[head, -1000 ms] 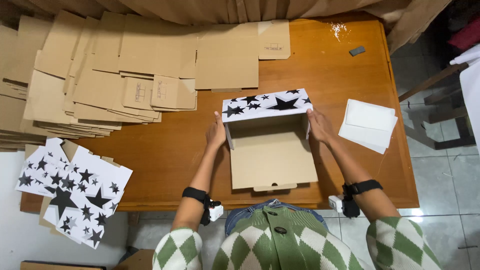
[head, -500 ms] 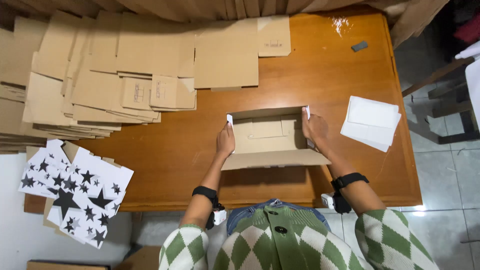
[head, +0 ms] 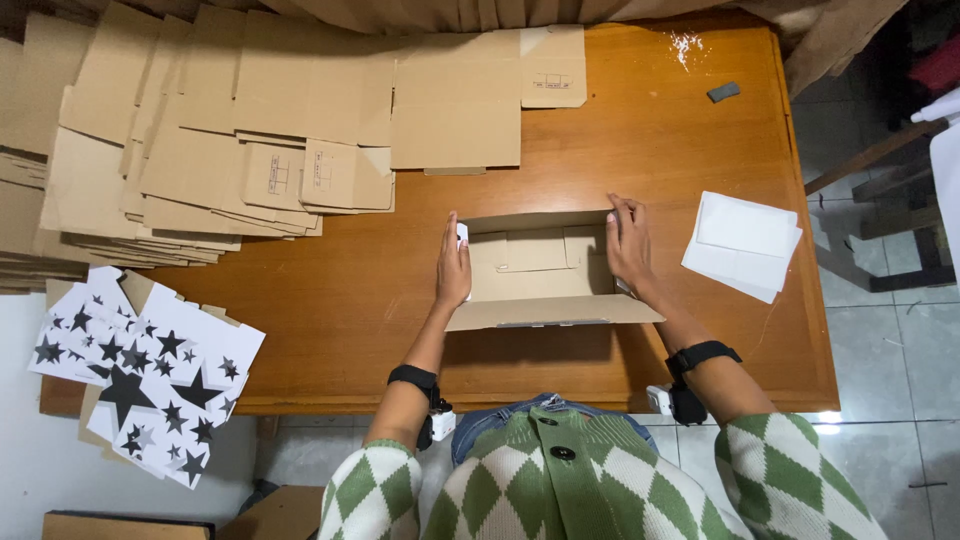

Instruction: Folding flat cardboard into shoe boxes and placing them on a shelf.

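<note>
A small brown cardboard box (head: 535, 268) stands open on the wooden table (head: 640, 140), its near flap sticking out toward me. My left hand (head: 453, 268) presses flat against the box's left side wall. At the opposite wall, my right hand (head: 627, 243) grips with fingers curled over the far right corner. Both wrists wear black bands. The box's white, star-printed outside is hidden in this view.
Piles of flat brown cardboard blanks (head: 230, 130) cover the table's left and back. White star-printed sheets (head: 150, 370) lie off the table's left corner. White paper sheets (head: 745, 245) lie at the right, a small dark block (head: 723, 92) at the back right.
The box has been turned and folded: its star-printed wall no longer shows, the brown inside now faces up, and both hands have shifted to its side walls.
</note>
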